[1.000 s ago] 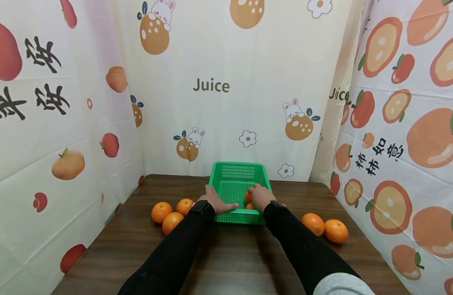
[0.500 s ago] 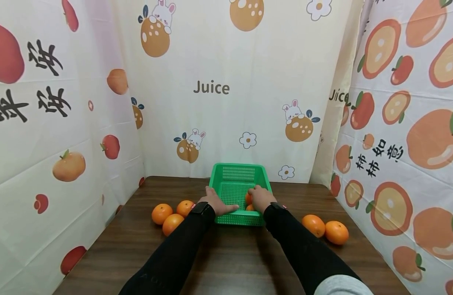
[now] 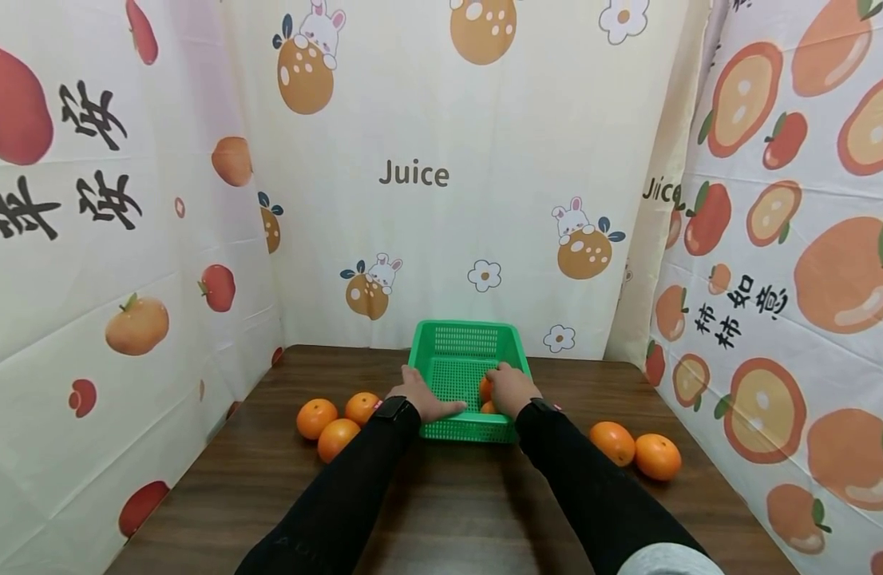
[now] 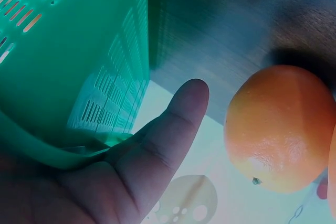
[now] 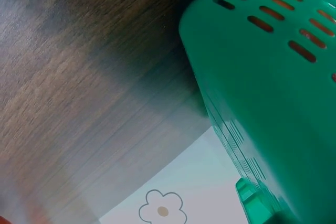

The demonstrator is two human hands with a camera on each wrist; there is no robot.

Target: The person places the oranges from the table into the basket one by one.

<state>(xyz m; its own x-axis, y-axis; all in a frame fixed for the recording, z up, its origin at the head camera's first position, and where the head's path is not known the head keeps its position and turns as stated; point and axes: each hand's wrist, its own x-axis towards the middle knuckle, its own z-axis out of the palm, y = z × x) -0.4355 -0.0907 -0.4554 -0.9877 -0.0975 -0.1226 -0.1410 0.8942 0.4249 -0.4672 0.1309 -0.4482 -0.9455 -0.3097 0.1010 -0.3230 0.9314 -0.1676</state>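
Green perforated plastic basket (image 3: 463, 430) sits lower centre of frame, left grip (image 3: 421, 398) spread straight-fingered on its left edge, right grip (image 3: 513, 390) at round orange fruit (image 3: 485, 390) inside, hold unclear.

The basket (image 3: 469, 431) is green, fruit (image 3: 657, 457) orange, table (image 3: 456, 511) brown wood-grain.

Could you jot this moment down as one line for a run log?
left hand: on rim of green basket; right hand: on orange inside basket; table: three oranges left of basket, two oranges right
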